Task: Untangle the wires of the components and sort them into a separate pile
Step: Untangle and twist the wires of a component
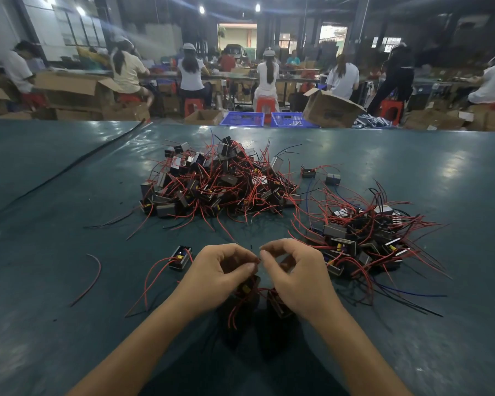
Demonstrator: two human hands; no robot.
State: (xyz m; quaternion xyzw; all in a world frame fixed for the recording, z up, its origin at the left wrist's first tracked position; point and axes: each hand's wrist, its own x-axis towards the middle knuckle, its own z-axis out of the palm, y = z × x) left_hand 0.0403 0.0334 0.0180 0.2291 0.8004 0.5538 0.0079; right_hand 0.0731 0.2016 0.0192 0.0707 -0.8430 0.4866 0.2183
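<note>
A big tangled heap of small black components with red wires lies mid-table. A second, flatter pile spreads to the right of it. Near the front, my left hand and my right hand meet fingertip to fingertip, each pinching thin wires. Under the hands hang two dark components with red wires looping between them; my palms partly hide them. One single component with long red leads rests just left of my left hand.
The table has a teal mat. A loose red wire lies at the left, and a black cable runs diagonally at the far left. Two stray components sit behind the right pile. Beyond the table are people on stools, cardboard boxes and blue crates.
</note>
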